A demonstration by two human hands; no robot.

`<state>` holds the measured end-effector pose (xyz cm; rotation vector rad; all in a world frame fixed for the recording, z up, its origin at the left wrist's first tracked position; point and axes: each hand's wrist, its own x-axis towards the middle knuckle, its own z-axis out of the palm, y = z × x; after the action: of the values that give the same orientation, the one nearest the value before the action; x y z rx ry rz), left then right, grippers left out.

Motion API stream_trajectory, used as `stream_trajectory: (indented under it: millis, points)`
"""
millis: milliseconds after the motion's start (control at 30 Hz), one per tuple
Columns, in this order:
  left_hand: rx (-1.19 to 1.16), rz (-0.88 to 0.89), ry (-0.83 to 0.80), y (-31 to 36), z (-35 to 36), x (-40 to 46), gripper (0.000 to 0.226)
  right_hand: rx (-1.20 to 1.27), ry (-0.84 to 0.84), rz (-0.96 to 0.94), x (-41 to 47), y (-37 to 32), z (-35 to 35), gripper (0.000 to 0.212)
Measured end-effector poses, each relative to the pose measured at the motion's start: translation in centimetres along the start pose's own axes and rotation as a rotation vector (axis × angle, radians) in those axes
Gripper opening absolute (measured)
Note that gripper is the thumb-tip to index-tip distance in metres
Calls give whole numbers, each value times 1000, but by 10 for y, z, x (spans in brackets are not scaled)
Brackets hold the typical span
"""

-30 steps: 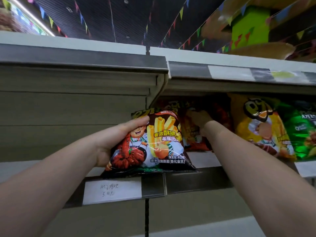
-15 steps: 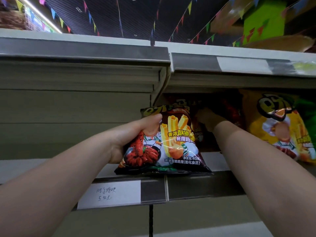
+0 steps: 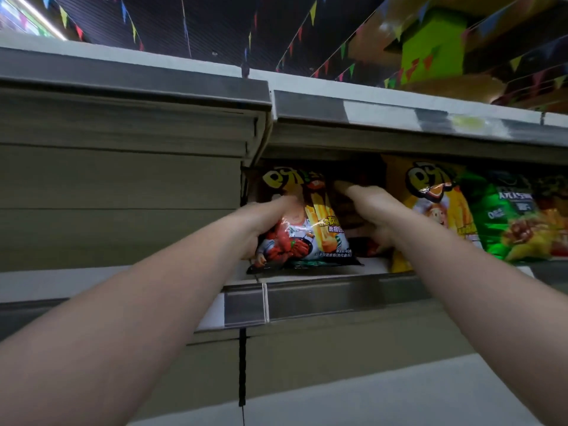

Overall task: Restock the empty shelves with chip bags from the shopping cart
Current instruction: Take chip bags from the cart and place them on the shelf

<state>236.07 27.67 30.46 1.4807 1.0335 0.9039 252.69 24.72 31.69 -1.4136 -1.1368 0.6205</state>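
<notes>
Bag moved in onto shelf (image 3: 322,279); my left hand (image 3: 261,219) grips the chip bag (image 3: 307,222), right hand (image 3: 368,210) at its 3 o'clock pinching neighbouring bags aside. Nearly placed.

**Shiny foil, dull metal**

The dark printed chip bag (image 3: 310,229) is glossy plastic film, throwing white glare. Right of it, the yellow chip bag (image 3: 430,204) and green chip bag (image 3: 519,222) have the same slick, crinkly sheen. Just below the dark bag, the grey shelf edge strip (image 3: 322,298) looks like smooth brushed metal, semi-matt. Left of the bag, the beige back panel (image 3: 123,207) is flat, matt painted sheet.
</notes>
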Motion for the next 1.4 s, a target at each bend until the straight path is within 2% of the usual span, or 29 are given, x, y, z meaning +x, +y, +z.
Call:
stream_trajectory:
  millis: [200, 433, 533, 733, 867, 967, 1100, 1200, 1300, 1333, 1400]
  points:
    - [-46, 65, -28, -3, 19, 7, 46, -145, -62, 32, -4, 9, 8, 53]
    - [-28, 92, 20, 1, 21, 9, 51, -80, 13, -6, 8, 12, 19, 73]
    - [37, 125, 69, 2, 22, 4, 40, -41, 20, -11, 13, 15, 22, 86]
    - [141, 149, 130, -2, 14, -4, 58, 4, -76, 7, 21, 13, 23, 80]
    - [158, 127, 151, -4, 10, -7, 58, -73, -53, 10, 23, 8, 22, 67]
    - [147, 130, 155, -5, 9, -10, 57, -136, -7, -62, 24, 5, 25, 62]
    - [107, 139, 191, -6, 8, -14, 56, -457, 204, -177, 12, -1, 32, 70]
    - [57, 136, 252, -7, 5, -17, 57, -718, 314, -311, -10, -7, 40, 54]
    - [29, 125, 326, -9, -8, -23, 55, -679, 249, -474, -35, -15, 57, 23]
    - [15, 133, 350, -11, -14, -25, 53, -633, 195, -495, -40, -17, 64, 20]
    - [-19, 171, 399, -14, -29, -30, 51, -514, 74, -471, -48, -22, 78, 32]
